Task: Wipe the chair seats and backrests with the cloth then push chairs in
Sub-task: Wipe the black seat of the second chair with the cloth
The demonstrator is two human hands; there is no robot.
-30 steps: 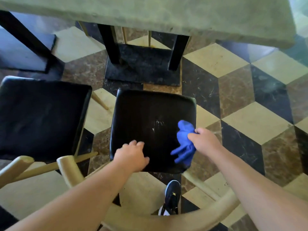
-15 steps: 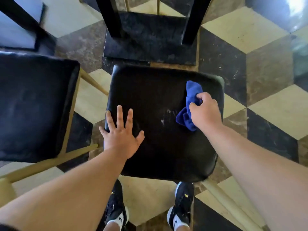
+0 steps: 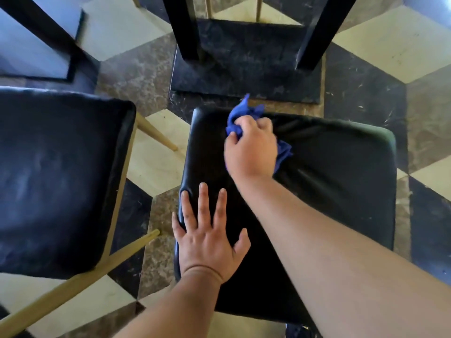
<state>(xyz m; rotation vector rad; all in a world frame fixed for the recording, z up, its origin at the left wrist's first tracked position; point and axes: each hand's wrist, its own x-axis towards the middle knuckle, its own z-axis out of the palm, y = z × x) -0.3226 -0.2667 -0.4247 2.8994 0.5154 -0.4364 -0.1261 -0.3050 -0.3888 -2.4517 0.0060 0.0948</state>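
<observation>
A black padded chair seat (image 3: 341,181) fills the middle of the view below me. My right hand (image 3: 251,150) is closed around a crumpled blue cloth (image 3: 240,118) and presses it on the seat's far left part, near the far edge. My left hand (image 3: 207,230) lies flat on the seat's near left edge with its fingers spread and nothing in it. A second black seat (image 3: 56,176) on pale wooden legs stands to the left.
The black table base plate (image 3: 246,76) with two dark legs (image 3: 181,28) stands just beyond the seat. Another dark base (image 3: 36,37) is at the far left. The floor is patterned tile in cream, brown and black (image 3: 380,45).
My right hand has swept the cloth from the seat's right part to its far left edge. The view has moved closer over the seat. My left hand stays flat on the near left.
</observation>
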